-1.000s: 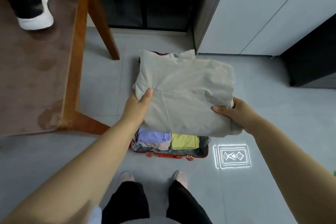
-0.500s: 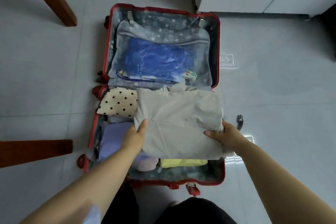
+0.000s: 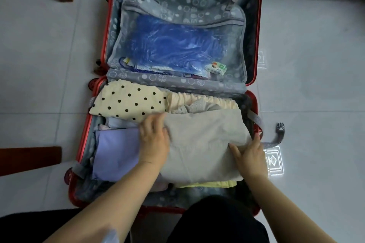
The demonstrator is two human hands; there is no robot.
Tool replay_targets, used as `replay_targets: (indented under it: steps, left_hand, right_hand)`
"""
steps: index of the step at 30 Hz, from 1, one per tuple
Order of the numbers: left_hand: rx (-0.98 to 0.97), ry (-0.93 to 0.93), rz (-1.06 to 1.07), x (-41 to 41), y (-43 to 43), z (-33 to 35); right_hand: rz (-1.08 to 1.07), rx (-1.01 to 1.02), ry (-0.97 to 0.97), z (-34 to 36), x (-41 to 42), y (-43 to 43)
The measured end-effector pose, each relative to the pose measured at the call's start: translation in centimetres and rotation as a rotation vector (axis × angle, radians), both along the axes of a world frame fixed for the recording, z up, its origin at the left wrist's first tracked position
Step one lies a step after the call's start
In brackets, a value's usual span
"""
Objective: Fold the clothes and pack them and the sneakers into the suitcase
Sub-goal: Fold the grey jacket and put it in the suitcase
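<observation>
Tiled floor (image 3: 39, 65): open red suitcase (image 3: 258, 25) holds folded beige garment (image 3: 205, 144), polka-dot cloth (image 3: 128, 102).

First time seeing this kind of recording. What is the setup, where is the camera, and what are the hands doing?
No robot: a person works bare-handed, filmed by one head-worn camera looking down. A red suitcase lies open on the floor. The left hand lies flat on a folded beige garment in its near half; the right hand rests at that garment's right edge. Beside it lie a polka-dot garment and a lilac garment; a yellow garment peeks from beneath. The lid's mesh pocket holds a blue bag.
</observation>
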State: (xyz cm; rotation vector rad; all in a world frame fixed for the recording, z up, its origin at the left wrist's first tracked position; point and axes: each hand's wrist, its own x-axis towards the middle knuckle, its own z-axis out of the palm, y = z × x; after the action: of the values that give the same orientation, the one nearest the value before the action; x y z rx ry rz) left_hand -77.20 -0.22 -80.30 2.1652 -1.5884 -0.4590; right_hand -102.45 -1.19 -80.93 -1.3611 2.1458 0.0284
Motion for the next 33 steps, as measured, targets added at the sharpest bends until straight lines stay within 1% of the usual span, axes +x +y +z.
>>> replay_targets:
  steps: [1, 2, 3, 4, 5, 6, 8, 12, 15, 17, 20, 23, 27, 30, 33]
  left_hand:
    - [-0.041, -0.065, -0.21, -0.4, -0.1, -0.6]
    - [0.012, -0.101, -0.382, -0.6, -0.2, -1.3]
    - [0.116, -0.111, -0.487, -0.6, -0.5, -1.9]
    - [0.22, -0.143, -0.545, -0.4, -0.9, -2.4]
    - [0.326, -0.185, -0.588, -0.2, -1.2, -2.7]
    - [0.4, -0.22, -0.617, 0.2, -1.4, -3.5]
    - [0.447, -0.277, -0.624, 0.5, -1.9, -4.9]
    - [0.49, -0.304, -0.602, 0.0, -2.7, -6.0]
    - [0.534, -0.349, -0.611, -0.1, -3.0, -6.7]
    - [0.605, -0.389, -0.604, -0.6, -4.0, -6.0]
    - [0.746, -0.413, -0.659, -1.2, -5.4, -1.2]
    - [0.756, -0.358, -0.681, -0.5, -4.4, 6.2]
    - [0.773, -0.297, -0.609, 1.5, -0.9, 16.9]
    - [0.793, -0.274, -0.526, 2.8, 0.7, 24.6]
    - [0.742, -0.217, -0.418, 3.8, 2.2, 33.0]
  right_hand:
    - [0.088, -0.1, 0.069, -0.1, 0.6, 0.1]
    - [0.209, -0.208, 0.121, -0.4, 1.1, 0.2]
    - [0.347, -0.3, 0.151, -1.1, 1.6, 0.1]
    - [0.477, -0.33, 0.17, -1.9, 1.7, 0.0]
    - [0.552, -0.287, 0.169, -2.7, 1.9, -0.1]
    - [0.576, -0.202, 0.148, -3.3, 2.1, -0.4]
    - [0.586, -0.054, 0.125, -4.4, 2.0, -1.1]
    - [0.614, -0.004, 0.13, -5.8, 1.4, -2.0]
    - [0.635, 0.148, 0.181, -5.5, 2.0, -2.7]
    - [0.67, 0.263, 0.257, -4.3, 2.6, -3.8]
    - [0.719, 0.421, 0.351, -0.5, 4.3, -5.2]
    - [0.676, 0.48, 0.364, 6.0, 7.1, -4.6]
    - [0.705, 0.446, 0.267, 17.0, 11.4, -1.4]
    - [0.74, 0.406, 0.224, 25.1, 13.0, -0.1]
    - [0.776, 0.347, 0.195, 33.7, 14.0, 0.2]
